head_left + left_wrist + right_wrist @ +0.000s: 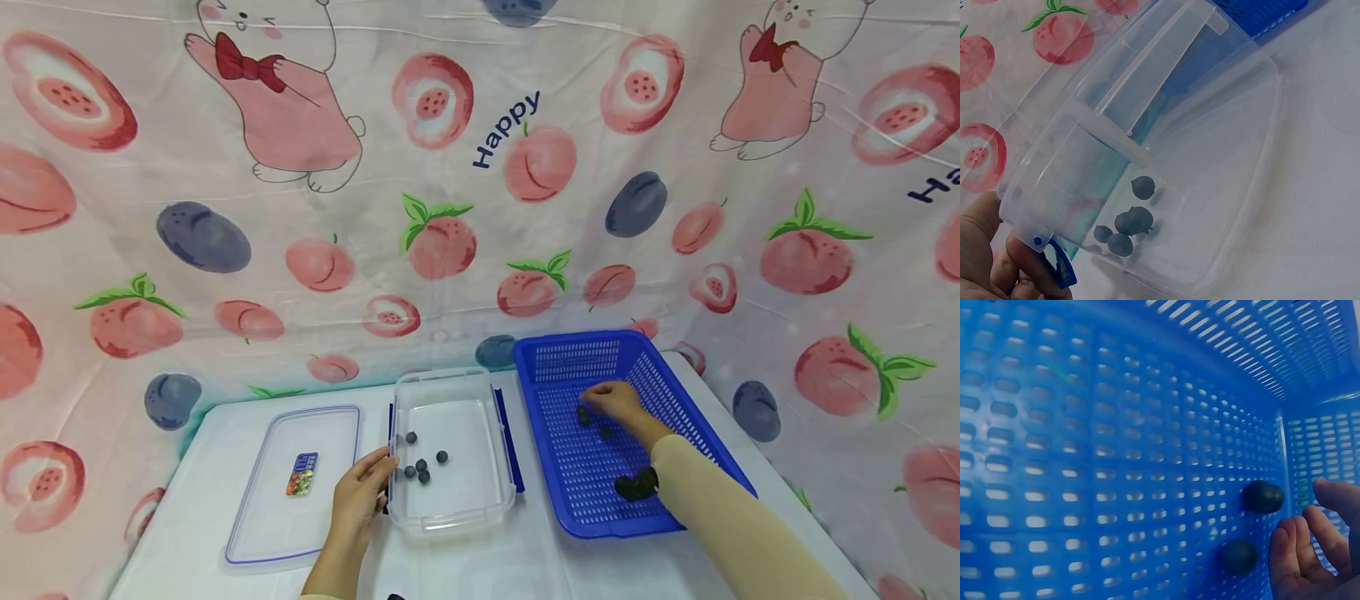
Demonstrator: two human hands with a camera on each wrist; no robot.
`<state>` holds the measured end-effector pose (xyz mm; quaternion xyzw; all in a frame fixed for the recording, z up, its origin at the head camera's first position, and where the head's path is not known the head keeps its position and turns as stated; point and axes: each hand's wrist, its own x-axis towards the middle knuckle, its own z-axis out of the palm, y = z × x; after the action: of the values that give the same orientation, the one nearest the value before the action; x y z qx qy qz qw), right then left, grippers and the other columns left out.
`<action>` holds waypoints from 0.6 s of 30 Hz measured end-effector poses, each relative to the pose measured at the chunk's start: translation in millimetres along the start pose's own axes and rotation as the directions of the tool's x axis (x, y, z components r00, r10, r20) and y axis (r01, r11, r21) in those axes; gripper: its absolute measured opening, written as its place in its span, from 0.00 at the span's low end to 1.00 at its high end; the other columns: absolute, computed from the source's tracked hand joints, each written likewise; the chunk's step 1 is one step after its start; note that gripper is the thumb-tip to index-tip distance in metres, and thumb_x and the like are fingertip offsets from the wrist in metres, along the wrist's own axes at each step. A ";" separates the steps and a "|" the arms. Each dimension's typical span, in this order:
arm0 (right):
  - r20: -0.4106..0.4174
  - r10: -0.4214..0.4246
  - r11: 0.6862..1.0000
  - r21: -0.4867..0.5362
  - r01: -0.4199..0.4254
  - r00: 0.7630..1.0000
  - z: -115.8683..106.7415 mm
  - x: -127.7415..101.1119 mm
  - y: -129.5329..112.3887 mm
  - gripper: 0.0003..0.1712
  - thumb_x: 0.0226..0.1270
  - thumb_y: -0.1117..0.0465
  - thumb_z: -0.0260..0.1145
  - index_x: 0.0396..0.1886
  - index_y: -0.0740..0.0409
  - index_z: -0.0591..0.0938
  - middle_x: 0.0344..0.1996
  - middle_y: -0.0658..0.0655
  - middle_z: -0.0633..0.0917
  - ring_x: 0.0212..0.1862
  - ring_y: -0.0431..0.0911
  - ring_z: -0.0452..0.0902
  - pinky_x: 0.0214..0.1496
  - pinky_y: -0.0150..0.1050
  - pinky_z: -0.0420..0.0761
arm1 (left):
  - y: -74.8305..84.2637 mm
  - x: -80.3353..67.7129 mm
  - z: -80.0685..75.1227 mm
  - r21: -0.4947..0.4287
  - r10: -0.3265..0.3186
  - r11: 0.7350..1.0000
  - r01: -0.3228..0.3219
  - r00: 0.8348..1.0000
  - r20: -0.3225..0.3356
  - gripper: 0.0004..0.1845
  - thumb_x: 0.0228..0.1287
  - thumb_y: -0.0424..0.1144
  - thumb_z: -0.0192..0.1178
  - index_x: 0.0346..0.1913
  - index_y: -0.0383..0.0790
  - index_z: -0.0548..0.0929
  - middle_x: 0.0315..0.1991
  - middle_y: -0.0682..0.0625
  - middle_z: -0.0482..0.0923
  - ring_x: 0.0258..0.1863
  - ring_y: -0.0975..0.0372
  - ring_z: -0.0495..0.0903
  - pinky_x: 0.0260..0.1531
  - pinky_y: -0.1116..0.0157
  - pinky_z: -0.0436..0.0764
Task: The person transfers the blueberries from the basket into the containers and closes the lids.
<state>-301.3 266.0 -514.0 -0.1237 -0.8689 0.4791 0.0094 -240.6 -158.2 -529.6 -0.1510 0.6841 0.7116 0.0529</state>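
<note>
My left hand (363,487) grips the left side of a clear plastic box (453,521), its thumb and fingers at the rim by a blue latch (1060,262). Several dark blueberries (423,477) lie on the box floor towards that side; the left wrist view shows these blueberries (1143,187) close up. Inside a blue slotted basket (558,517), my right hand (622,404) reaches down with fingers loosely bent. Nothing shows between thumb and fingers. Just beside the fingertips are dark blueberries (1263,497), with another blueberry (1238,557) a little apart.
A clear lid (258,508) with a blue edge and a colourful label (302,475) lies left of the box. Another blue latch (510,442) sticks out on the box's right side. A fruit-patterned cloth (450,183) hangs behind the white table (180,517).
</note>
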 end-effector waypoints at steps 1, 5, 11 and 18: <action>-0.001 0.005 1.000 -0.005 -0.005 1.000 0.6 0.3 1.5 0.17 0.66 0.61 0.66 0.46 0.72 0.83 0.39 0.63 0.86 0.40 0.49 0.81 0.46 0.45 0.83 | 0.0 -0.3 0.1 0.000 0.000 1.000 0.000 1.000 -0.001 0.28 0.62 0.44 0.68 0.63 0.35 0.77 0.32 0.63 0.78 0.31 0.70 0.72 0.22 0.75 0.73; -0.001 0.006 0.999 -0.044 -0.007 1.000 3.5 0.3 5.2 0.16 0.65 0.61 0.67 0.45 0.71 0.84 0.40 0.63 0.86 0.39 0.49 0.81 0.45 0.44 0.83 | -0.1 -0.8 0.6 0.001 0.000 1.000 0.000 1.000 -0.004 0.28 0.62 0.44 0.68 0.63 0.35 0.77 0.31 0.63 0.78 0.31 0.69 0.72 0.22 0.75 0.72; 0.004 -0.022 0.993 -0.116 0.022 1.000 6.5 0.7 7.3 0.16 0.63 0.62 0.69 0.44 0.72 0.83 0.38 0.64 0.86 0.37 0.48 0.81 0.43 0.44 0.84 | 0.6 -1.0 1.2 0.001 0.002 1.000 -0.002 1.000 -0.006 0.28 0.62 0.44 0.68 0.62 0.35 0.77 0.31 0.63 0.79 0.32 0.68 0.72 0.22 0.75 0.72; -0.001 -0.035 0.986 -0.164 0.034 0.999 12.0 6.2 12.7 0.16 0.61 0.61 0.70 0.43 0.70 0.85 0.35 0.61 0.87 0.34 0.45 0.81 0.39 0.41 0.83 | 0.8 0.2 0.3 0.004 0.002 1.000 -0.002 1.000 -0.006 0.28 0.62 0.45 0.68 0.62 0.35 0.78 0.31 0.64 0.79 0.32 0.68 0.72 0.23 0.75 0.72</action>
<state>-306.3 263.9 -531.8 -0.1100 -0.9074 0.4056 0.0093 -241.0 -157.9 -528.9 -0.1525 0.6857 0.7100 0.0504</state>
